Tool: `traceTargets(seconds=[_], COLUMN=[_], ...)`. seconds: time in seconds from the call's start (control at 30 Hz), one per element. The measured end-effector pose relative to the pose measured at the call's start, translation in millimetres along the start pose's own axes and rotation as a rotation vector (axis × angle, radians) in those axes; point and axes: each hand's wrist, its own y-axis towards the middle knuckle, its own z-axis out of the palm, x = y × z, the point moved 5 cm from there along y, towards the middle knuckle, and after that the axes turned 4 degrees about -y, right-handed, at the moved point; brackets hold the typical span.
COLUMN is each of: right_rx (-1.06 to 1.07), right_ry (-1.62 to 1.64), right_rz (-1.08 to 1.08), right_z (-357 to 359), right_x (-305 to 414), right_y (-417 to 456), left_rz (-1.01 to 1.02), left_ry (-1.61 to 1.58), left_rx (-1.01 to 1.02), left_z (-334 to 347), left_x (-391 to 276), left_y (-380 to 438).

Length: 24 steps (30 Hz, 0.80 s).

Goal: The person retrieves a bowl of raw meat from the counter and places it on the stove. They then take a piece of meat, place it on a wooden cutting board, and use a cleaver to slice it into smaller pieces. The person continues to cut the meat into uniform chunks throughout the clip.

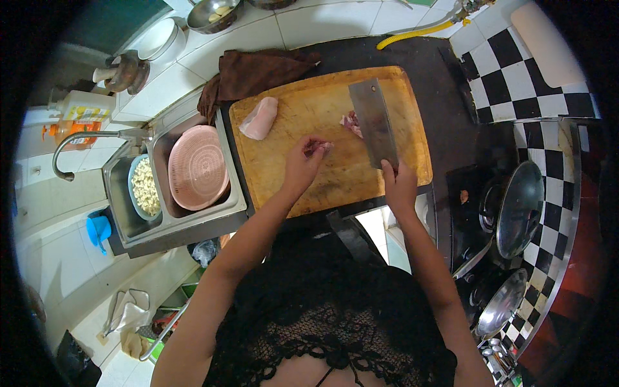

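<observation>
A large wooden cutting board [300, 184] lies on the dark counter in front of me. My right hand [400, 184] grips the handle of a wide metal cleaver [375, 123], its blade pointing away from me over the board's right side. Small cut pieces of meat [351, 124] lie against the left side of the blade, partly hidden by it. My left hand [305, 157] is curled around a small bit of raw meat [327, 145] above the middle of the board. At the board's upper left rests a larger pale piece of raw meat [260, 118].
Left of the board is a double sink [237, 193] with a pink plastic colander [198, 164] and a blue bowl of pale chopped food [144, 188]. A brown cloth [261, 70] lies behind the board. On the right are a lidded pan [520, 210] and another pan [503, 300].
</observation>
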Motion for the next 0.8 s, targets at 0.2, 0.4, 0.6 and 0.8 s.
traceTargets(seconds=[0.2, 0.4, 0.6, 0.8], right_rx=[-0.021, 0.033, 0.223, 0.323], right_ry=[-0.040, -0.106, -0.299, -0.466], right_rz=[-0.019, -0.033, -0.113, -0.179], right_z=[13, 13, 15, 24], right_x=[-7, 9, 38, 46], right_y=[-8, -15, -27, -37], left_rz=[0.271, 0.540, 0.728, 0.762], left_ry=[1.020, 0.944, 0.802, 0.804], left_rx=[-0.054, -0.199, 0.101, 0.094], left_z=[-22, -39, -9, -16], left_x=[-8, -11, -8, 6], left_y=[-5, -3, -12, -7])
